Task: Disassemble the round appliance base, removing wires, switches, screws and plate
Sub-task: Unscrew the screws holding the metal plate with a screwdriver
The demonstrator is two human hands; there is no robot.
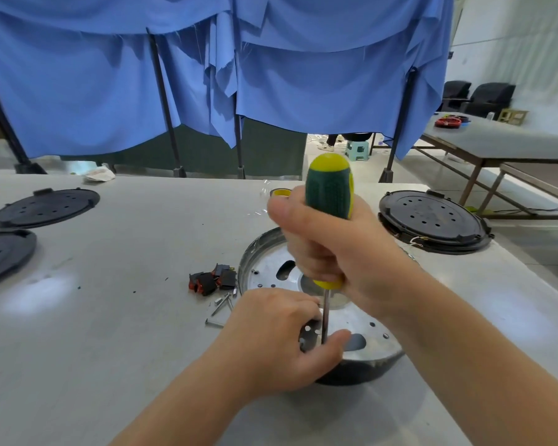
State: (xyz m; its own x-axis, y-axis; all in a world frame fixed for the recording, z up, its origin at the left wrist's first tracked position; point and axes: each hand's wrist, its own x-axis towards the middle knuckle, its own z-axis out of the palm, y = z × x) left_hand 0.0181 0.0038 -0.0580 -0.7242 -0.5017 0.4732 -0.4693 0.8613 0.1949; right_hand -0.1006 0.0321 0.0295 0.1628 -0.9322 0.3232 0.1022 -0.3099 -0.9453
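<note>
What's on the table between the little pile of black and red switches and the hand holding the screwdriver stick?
In the head view, loose screws lie on the table between the switches and the left hand, which steadies the screwdriver shaft.

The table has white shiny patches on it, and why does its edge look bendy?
Head view: the patches on the table are glare from lights above; the wide-angle lens curves its edge; the right hand gripping the screwdriver looks slightly soft.

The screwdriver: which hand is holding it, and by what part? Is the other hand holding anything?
The right hand grips the screwdriver by its green handle. The left hand pinches its metal shaft just above the plate.
</note>
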